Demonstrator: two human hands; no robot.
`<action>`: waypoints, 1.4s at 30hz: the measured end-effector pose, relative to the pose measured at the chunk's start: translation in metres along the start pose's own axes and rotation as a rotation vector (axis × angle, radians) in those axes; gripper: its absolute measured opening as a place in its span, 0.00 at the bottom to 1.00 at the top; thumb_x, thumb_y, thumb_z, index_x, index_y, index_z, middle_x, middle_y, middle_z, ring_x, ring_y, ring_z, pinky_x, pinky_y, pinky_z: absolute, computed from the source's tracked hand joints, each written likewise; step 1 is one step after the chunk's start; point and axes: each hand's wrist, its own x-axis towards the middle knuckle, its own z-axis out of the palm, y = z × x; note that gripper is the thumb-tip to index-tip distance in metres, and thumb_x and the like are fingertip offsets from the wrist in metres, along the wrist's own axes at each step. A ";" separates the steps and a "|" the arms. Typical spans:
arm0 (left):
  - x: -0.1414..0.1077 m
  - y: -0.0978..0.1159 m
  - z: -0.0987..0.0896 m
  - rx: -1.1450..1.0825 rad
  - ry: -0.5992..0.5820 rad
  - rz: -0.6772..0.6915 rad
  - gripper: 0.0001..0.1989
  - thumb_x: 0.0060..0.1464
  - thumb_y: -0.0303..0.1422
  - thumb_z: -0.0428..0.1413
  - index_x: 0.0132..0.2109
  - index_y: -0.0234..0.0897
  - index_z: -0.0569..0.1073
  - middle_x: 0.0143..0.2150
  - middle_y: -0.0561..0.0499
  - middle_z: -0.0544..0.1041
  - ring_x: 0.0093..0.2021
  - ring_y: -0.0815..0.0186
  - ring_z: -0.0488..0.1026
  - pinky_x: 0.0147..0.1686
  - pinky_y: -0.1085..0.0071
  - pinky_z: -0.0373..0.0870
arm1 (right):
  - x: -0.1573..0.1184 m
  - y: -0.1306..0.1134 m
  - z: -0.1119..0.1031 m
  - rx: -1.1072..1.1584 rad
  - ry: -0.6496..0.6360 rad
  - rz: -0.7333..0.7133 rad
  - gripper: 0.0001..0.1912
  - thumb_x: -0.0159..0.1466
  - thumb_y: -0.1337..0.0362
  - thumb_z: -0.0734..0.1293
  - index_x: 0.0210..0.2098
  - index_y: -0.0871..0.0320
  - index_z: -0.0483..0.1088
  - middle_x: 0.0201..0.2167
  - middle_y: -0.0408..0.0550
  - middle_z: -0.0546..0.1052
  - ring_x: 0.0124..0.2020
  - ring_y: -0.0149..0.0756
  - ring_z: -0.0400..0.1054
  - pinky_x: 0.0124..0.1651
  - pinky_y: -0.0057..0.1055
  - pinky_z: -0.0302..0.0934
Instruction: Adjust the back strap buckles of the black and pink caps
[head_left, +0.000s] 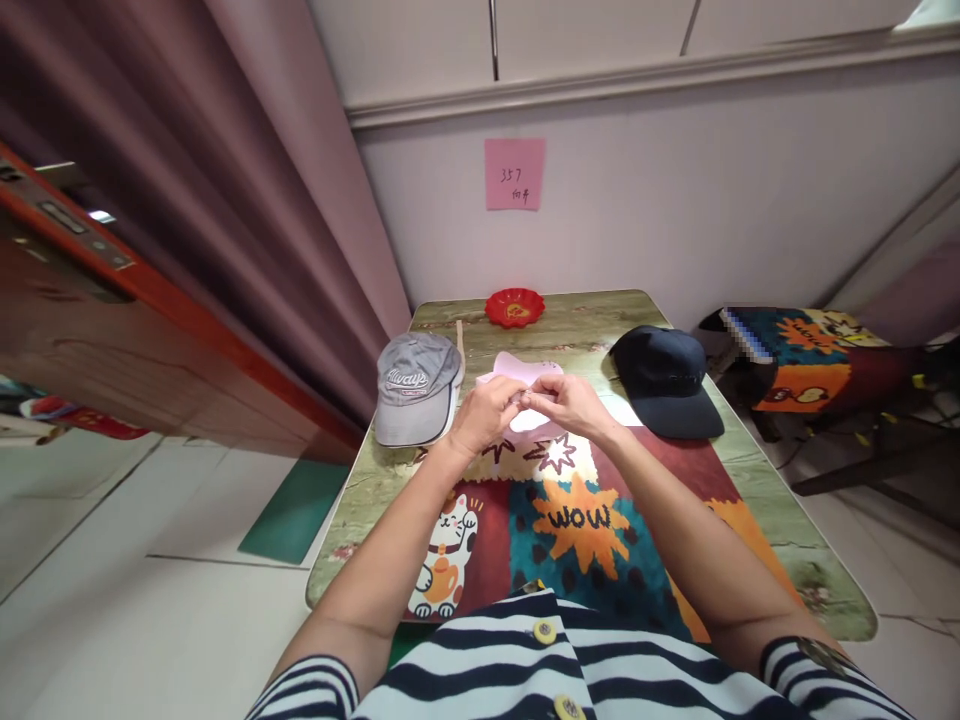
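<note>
You grip the pale pink fabric cap with left hand and right hand, mid-adjustment; the next move likely demands fine pinching.

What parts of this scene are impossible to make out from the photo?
Head view only:
- Pink cap: mostly covered by the left hand and right hand; what the fingertips pinch is hidden.
- Pink note on the wall: writing too small to read surely.
- Chair at right: one patch is pixelated.
- Red dish: contents too small.
</note>
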 end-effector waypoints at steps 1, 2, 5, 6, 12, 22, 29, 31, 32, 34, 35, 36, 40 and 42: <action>0.000 -0.001 0.001 -0.009 -0.012 0.021 0.08 0.63 0.31 0.54 0.46 0.40 0.78 0.41 0.46 0.79 0.43 0.62 0.75 0.46 0.69 0.68 | 0.000 0.000 -0.001 -0.012 -0.007 -0.003 0.18 0.63 0.49 0.68 0.31 0.58 0.79 0.18 0.40 0.69 0.22 0.29 0.57 0.27 0.27 0.49; 0.000 -0.001 0.002 -0.018 -0.021 0.039 0.08 0.64 0.32 0.54 0.45 0.40 0.78 0.41 0.46 0.79 0.43 0.62 0.75 0.46 0.69 0.68 | 0.000 0.000 -0.001 -0.026 -0.008 -0.012 0.18 0.63 0.49 0.68 0.31 0.58 0.79 0.18 0.40 0.68 0.21 0.29 0.57 0.26 0.28 0.48; -0.002 -0.003 0.004 -0.023 -0.023 0.062 0.09 0.64 0.31 0.53 0.46 0.39 0.78 0.41 0.46 0.80 0.43 0.62 0.76 0.45 0.68 0.69 | -0.002 0.000 0.001 -0.064 0.018 -0.063 0.19 0.64 0.49 0.68 0.29 0.59 0.78 0.18 0.41 0.70 0.21 0.30 0.59 0.26 0.28 0.48; -0.003 -0.004 0.004 -0.011 -0.014 0.058 0.10 0.64 0.31 0.54 0.48 0.38 0.78 0.42 0.46 0.80 0.44 0.62 0.76 0.46 0.68 0.70 | -0.002 -0.001 0.002 -0.066 0.018 -0.073 0.20 0.64 0.48 0.67 0.29 0.59 0.78 0.18 0.42 0.71 0.21 0.30 0.60 0.26 0.28 0.49; -0.018 -0.009 -0.010 0.007 0.104 0.035 0.19 0.60 0.37 0.61 0.57 0.40 0.74 0.53 0.45 0.79 0.52 0.60 0.76 0.52 0.66 0.72 | -0.009 0.014 -0.011 0.090 0.029 -0.118 0.18 0.68 0.50 0.65 0.46 0.55 0.79 0.42 0.49 0.83 0.39 0.39 0.76 0.42 0.31 0.66; -0.039 -0.071 -0.025 0.007 0.177 -0.139 0.26 0.54 0.19 0.49 0.59 0.34 0.72 0.59 0.41 0.75 0.60 0.59 0.72 0.63 0.61 0.68 | -0.032 0.101 -0.045 -0.396 0.116 -0.105 0.26 0.61 0.64 0.68 0.59 0.53 0.71 0.50 0.53 0.79 0.46 0.47 0.77 0.48 0.43 0.71; -0.025 -0.067 -0.016 -0.228 -0.024 -0.111 0.19 0.49 0.21 0.53 0.48 0.35 0.78 0.59 0.42 0.76 0.60 0.56 0.72 0.63 0.58 0.66 | -0.007 0.083 -0.013 -0.396 -0.035 -0.310 0.22 0.59 0.67 0.71 0.53 0.52 0.77 0.64 0.56 0.70 0.61 0.54 0.69 0.61 0.52 0.65; -0.023 -0.063 -0.024 -0.381 -0.047 -0.161 0.12 0.50 0.26 0.59 0.44 0.36 0.79 0.53 0.44 0.80 0.55 0.55 0.75 0.59 0.58 0.69 | -0.001 0.074 -0.017 -0.295 -0.041 -0.330 0.11 0.60 0.64 0.71 0.43 0.52 0.81 0.61 0.56 0.73 0.59 0.54 0.71 0.62 0.54 0.64; -0.022 -0.061 -0.031 -0.478 -0.056 -0.184 0.10 0.51 0.30 0.61 0.43 0.36 0.79 0.50 0.44 0.81 0.52 0.56 0.76 0.57 0.59 0.71 | 0.000 0.069 -0.023 -0.212 -0.038 -0.320 0.10 0.60 0.62 0.72 0.42 0.52 0.81 0.59 0.55 0.75 0.58 0.53 0.72 0.62 0.53 0.63; -0.018 -0.055 -0.050 -0.708 -0.057 -0.215 0.12 0.51 0.35 0.65 0.42 0.35 0.78 0.45 0.46 0.82 0.47 0.59 0.78 0.52 0.63 0.73 | 0.002 0.058 -0.039 0.017 -0.055 -0.252 0.14 0.59 0.58 0.74 0.45 0.52 0.81 0.54 0.52 0.79 0.57 0.51 0.73 0.62 0.50 0.63; -0.015 -0.051 -0.060 -0.834 -0.045 -0.222 0.13 0.50 0.35 0.66 0.41 0.34 0.77 0.42 0.47 0.81 0.44 0.61 0.78 0.49 0.66 0.74 | 0.003 0.051 -0.048 0.155 -0.081 -0.198 0.16 0.58 0.57 0.75 0.45 0.53 0.80 0.50 0.51 0.81 0.54 0.50 0.74 0.61 0.48 0.65; -0.012 -0.046 -0.069 -0.958 -0.021 -0.228 0.14 0.49 0.35 0.67 0.41 0.34 0.77 0.41 0.49 0.81 0.41 0.64 0.78 0.46 0.69 0.74 | 0.003 0.043 -0.056 0.302 -0.104 -0.142 0.16 0.57 0.56 0.76 0.44 0.54 0.81 0.46 0.50 0.83 0.50 0.49 0.76 0.58 0.46 0.67; -0.002 -0.015 -0.084 -1.364 0.131 -0.234 0.19 0.46 0.39 0.70 0.43 0.37 0.77 0.38 0.51 0.81 0.36 0.66 0.78 0.39 0.71 0.74 | 0.001 0.011 -0.062 0.866 -0.028 0.028 0.19 0.50 0.55 0.79 0.39 0.56 0.80 0.38 0.48 0.84 0.41 0.45 0.78 0.49 0.40 0.72; 0.002 0.005 -0.074 -1.500 0.204 -0.237 0.24 0.49 0.50 0.66 0.46 0.38 0.78 0.41 0.48 0.82 0.44 0.59 0.79 0.45 0.65 0.76 | -0.001 0.000 -0.047 1.071 0.026 0.084 0.21 0.50 0.55 0.78 0.42 0.55 0.79 0.41 0.48 0.84 0.46 0.48 0.78 0.52 0.42 0.72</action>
